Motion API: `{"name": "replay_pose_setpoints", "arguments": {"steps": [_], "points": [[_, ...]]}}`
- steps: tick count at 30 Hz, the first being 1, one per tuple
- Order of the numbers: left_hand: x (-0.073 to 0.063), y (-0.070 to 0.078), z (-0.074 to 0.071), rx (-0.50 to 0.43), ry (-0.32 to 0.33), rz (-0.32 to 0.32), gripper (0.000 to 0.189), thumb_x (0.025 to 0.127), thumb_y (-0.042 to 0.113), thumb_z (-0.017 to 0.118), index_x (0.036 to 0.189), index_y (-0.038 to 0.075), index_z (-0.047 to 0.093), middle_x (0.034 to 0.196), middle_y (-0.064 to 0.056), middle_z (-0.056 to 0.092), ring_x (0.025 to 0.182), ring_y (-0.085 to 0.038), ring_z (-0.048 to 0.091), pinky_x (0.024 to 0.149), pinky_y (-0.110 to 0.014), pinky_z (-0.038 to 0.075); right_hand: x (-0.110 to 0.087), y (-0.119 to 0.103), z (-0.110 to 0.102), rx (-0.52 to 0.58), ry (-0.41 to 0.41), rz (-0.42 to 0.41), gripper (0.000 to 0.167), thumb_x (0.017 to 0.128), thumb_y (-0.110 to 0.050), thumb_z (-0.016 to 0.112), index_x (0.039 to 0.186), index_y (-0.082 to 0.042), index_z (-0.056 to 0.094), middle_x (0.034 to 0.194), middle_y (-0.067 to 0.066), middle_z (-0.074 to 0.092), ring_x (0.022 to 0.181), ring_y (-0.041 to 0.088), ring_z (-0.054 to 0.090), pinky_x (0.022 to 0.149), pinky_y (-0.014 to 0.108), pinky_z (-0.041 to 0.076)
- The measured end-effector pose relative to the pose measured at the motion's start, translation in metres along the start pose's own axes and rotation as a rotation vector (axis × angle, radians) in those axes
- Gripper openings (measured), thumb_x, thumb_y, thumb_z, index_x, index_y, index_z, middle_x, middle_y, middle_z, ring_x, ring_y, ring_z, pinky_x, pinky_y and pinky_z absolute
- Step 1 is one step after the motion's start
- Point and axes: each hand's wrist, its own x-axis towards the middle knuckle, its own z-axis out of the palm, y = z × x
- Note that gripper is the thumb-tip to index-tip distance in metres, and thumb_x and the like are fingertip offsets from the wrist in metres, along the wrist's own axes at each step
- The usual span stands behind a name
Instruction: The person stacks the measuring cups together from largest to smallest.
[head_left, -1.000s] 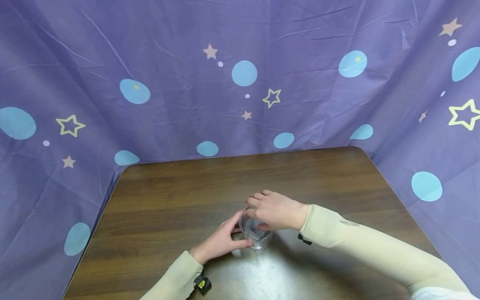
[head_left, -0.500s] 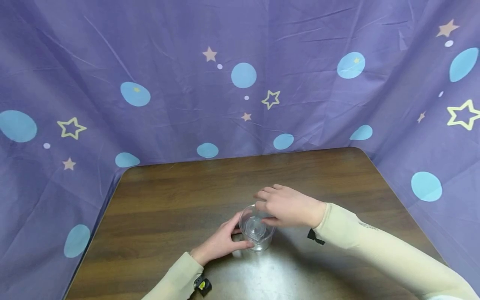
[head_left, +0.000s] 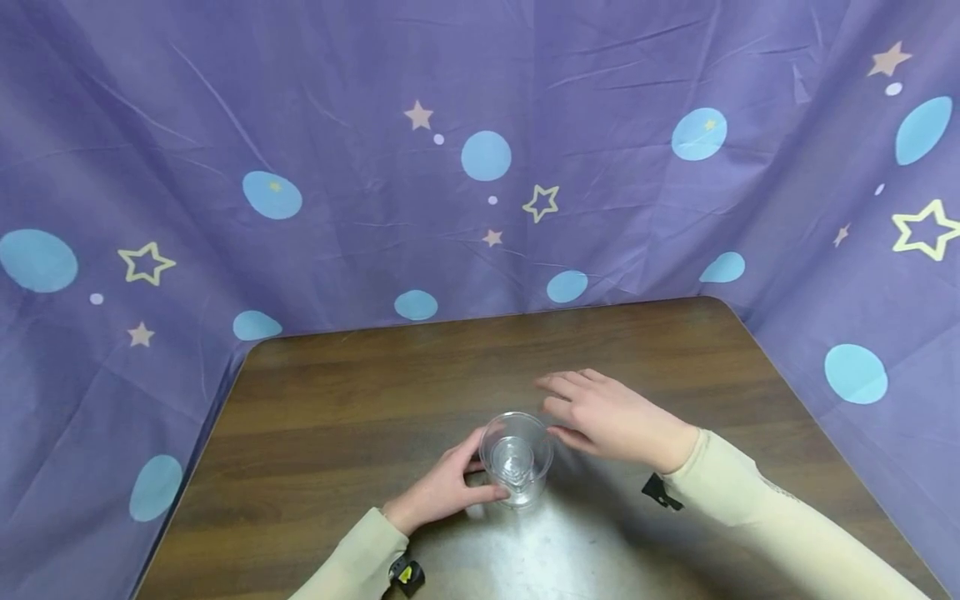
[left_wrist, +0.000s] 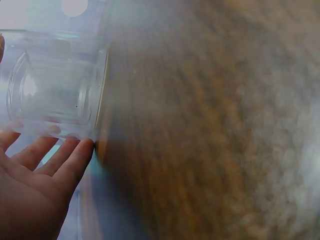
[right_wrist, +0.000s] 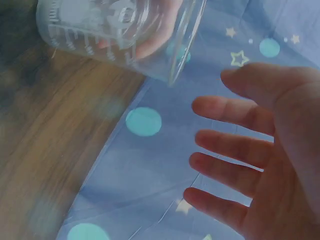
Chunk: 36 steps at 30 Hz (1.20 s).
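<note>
A clear beaker (head_left: pixel 531 492) stands upright on the table, and white graduation marks show on its wall in the right wrist view. Nested inside it is a smaller clear vessel (head_left: pixel 513 458), which looks like a second beaker with a spout. My left hand (head_left: pixel 438 490) grips the outer beaker from the left, thumb at the near side and fingers round the far side. In the left wrist view its fingertips (left_wrist: pixel 82 146) touch the clear wall. To the right of the rim, my right hand (head_left: pixel 611 417) hovers with spread fingers and holds nothing.
The brown wood-grain table (head_left: pixel 360 375) has rounded far corners. A purple curtain (head_left: pixel 337 250) with stars and blue dots hangs along its back and sides. Dark straps (head_left: pixel 407 575) sit at both wrists.
My right hand has drawn away from the outer beaker's mouth to the right, leaving the smaller vessel inside. The left hand keeps its grip in nearly the same spot.
</note>
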Motion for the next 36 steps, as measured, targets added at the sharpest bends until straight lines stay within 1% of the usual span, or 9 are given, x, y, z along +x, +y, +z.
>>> {"name": "replay_pose_setpoints", "arguments": {"steps": [4,7,10,15,20,25,27,31,36], "points": [[0.0,0.0,0.0,0.002,-0.001,-0.013,0.094,0.087,0.029,0.086,0.163,0.026,0.031,0.162,-0.005,0.042,0.136,-0.029,0.055,0.111,-0.036,0.049,-0.012,0.003,0.005,0.012,0.061,0.079,0.018,0.092,-0.023,0.078,0.1,-0.01,0.067,0.13,0.016,0.068,0.12,0.035,0.065,0.098,0.051,0.055],[0.0,0.001,0.0,0.008,-0.001,-0.015,0.094,0.087,0.031,0.086,0.163,0.026,0.032,0.163,-0.005,0.042,0.136,-0.03,0.055,0.111,-0.037,0.048,-0.021,0.005,0.014,0.007,0.105,0.146,0.021,0.092,-0.02,0.075,0.108,-0.007,0.07,0.131,0.018,0.067,0.123,0.039,0.063,0.101,0.054,0.053],[0.0,0.002,0.0,0.011,-0.004,-0.015,0.094,0.086,0.031,0.086,0.163,0.025,0.032,0.163,-0.006,0.042,0.135,-0.03,0.056,0.111,-0.037,0.049,-0.03,0.005,0.025,0.007,0.141,0.222,0.029,0.092,-0.021,0.071,0.117,-0.005,0.071,0.135,0.02,0.065,0.126,0.042,0.059,0.103,0.057,0.051],[0.0,0.004,0.0,0.008,-0.008,-0.029,0.094,0.086,0.03,0.087,0.163,0.027,0.032,0.163,-0.003,0.041,0.134,-0.03,0.057,0.112,-0.036,0.048,-0.043,0.004,0.048,0.009,0.165,0.35,0.044,0.097,-0.035,0.064,0.127,-0.003,0.069,0.138,0.021,0.063,0.132,0.045,0.055,0.103,0.06,0.049],[0.0,0.004,0.0,0.017,-0.004,-0.03,0.095,0.085,0.031,0.087,0.163,0.028,0.032,0.163,-0.003,0.041,0.136,-0.029,0.055,0.112,-0.037,0.048,-0.054,0.003,0.071,0.007,0.158,0.447,0.059,0.099,-0.048,0.059,0.139,-0.005,0.064,0.145,0.023,0.058,0.136,0.048,0.05,0.107,0.064,0.044],[0.0,0.004,0.0,0.033,-0.001,-0.028,0.095,0.085,0.032,0.087,0.163,0.027,0.032,0.162,-0.003,0.042,0.137,-0.028,0.054,0.112,-0.038,0.048,-0.061,0.004,0.085,-0.026,0.144,0.523,0.068,0.105,-0.059,0.042,0.147,-0.008,0.059,0.149,0.024,0.054,0.141,0.049,0.043,0.113,0.067,0.037],[0.001,0.004,-0.001,0.034,0.001,-0.021,0.094,0.086,0.032,0.087,0.162,0.027,0.033,0.162,-0.003,0.042,0.137,-0.028,0.053,0.112,-0.038,0.048,-0.062,0.005,0.089,-0.039,0.145,0.548,0.07,0.106,-0.061,0.039,0.148,-0.008,0.058,0.149,0.025,0.053,0.142,0.049,0.042,0.114,0.068,0.035],[0.002,0.005,-0.001,0.032,0.004,-0.011,0.094,0.085,0.032,0.087,0.162,0.027,0.033,0.162,-0.002,0.043,0.138,-0.027,0.052,0.113,-0.039,0.047,-0.062,0.008,0.095,-0.043,0.119,0.608,0.07,0.102,-0.059,0.048,0.151,-0.01,0.055,0.153,0.025,0.05,0.146,0.05,0.036,0.118,0.069,0.027],[0.001,0.004,-0.001,0.045,-0.004,-0.027,0.095,0.085,0.033,0.087,0.162,0.028,0.033,0.163,0.001,0.041,0.139,-0.024,0.051,0.113,-0.037,0.047,-0.063,0.01,0.1,-0.031,0.056,0.667,0.073,0.097,-0.057,0.058,0.154,-0.012,0.051,0.158,0.026,0.044,0.149,0.05,0.032,0.121,0.07,0.022]]}}
